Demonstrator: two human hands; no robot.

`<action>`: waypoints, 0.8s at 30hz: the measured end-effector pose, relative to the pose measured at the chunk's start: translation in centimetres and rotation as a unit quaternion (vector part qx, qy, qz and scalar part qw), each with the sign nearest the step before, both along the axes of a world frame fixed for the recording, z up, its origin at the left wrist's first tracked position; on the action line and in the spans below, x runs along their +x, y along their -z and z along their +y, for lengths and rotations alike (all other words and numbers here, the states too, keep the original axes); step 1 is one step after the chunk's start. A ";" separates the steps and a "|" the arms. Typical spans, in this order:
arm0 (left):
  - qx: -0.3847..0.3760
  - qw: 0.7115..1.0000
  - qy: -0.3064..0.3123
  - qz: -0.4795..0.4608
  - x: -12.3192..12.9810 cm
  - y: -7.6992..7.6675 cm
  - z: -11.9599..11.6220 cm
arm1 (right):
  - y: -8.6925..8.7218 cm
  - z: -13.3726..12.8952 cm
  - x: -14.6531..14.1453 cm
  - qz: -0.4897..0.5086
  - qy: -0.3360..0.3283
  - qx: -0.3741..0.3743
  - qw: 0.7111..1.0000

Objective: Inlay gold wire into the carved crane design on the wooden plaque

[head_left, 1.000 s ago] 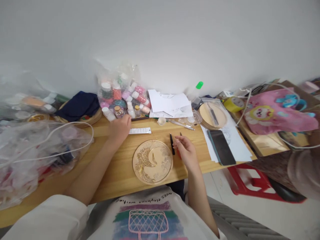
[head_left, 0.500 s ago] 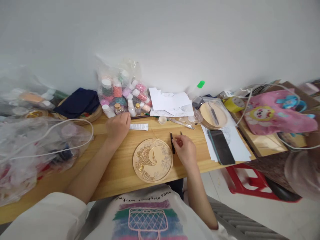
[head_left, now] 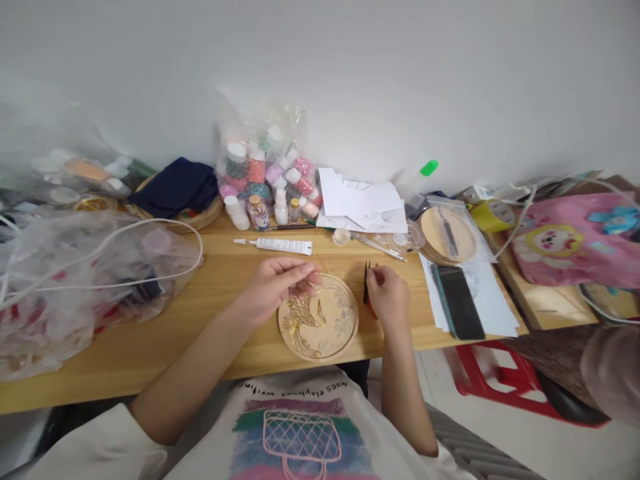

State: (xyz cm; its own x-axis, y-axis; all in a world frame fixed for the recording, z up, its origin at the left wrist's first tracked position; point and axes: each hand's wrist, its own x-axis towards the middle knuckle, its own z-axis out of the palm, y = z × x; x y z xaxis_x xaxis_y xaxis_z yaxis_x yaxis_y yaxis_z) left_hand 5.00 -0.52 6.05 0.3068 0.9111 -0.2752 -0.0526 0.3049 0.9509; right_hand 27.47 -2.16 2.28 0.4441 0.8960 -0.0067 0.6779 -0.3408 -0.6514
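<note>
A round wooden disc (head_left: 327,340) lies before me, with a crested bird and swirls in gold and carved lines. Over its upper left edge hovers my left hand (head_left: 277,287), thumb and forefinger drawn together; whatever is between them is too small to make out. To the right of the disc, my right hand (head_left: 391,293) has its fingers curled around a slim black two-pronged tool (head_left: 366,283), whose tips point away from me. Part of that tool is hidden by the fingers. Behind my left hand a white tube (head_left: 283,246) with a narrow nozzle lies on the table.
Small bottles (head_left: 260,213) and a bag of colourful jars (head_left: 270,160) stand by the wall. Papers (head_left: 365,200), a small round cup (head_left: 342,235) and pens lie behind. At right are a phone (head_left: 459,303) and wooden discs (head_left: 445,233); plastic bags (head_left: 90,280) fill the left.
My left hand has moved from the tube toward the disc. My right hand now closes around the black tool, whose prongs are nearer each other. The view has shifted slightly.
</note>
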 end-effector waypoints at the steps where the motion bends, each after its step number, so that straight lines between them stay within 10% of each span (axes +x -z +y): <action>1: -0.015 1.000 -0.004 -0.017 -0.1 0.0 -0.3 | -0.1 -0.1 0.2 0.015 0.006 0.010 1.000; 8: -0.139 0.974 -0.041 -0.176 -1.2 -0.1 -2.0 | -1.7 -1.4 0.8 0.181 0.046 0.095 0.978; 13: -0.156 0.953 -0.037 -0.256 -2.0 0.0 -2.7 | -3.4 -2.2 -0.5 0.433 0.058 0.118 0.892; 24: -0.054 0.967 -0.020 -0.248 -3.5 -0.3 -3.4 | -5.0 -2.3 -4.0 0.433 -0.065 0.125 0.891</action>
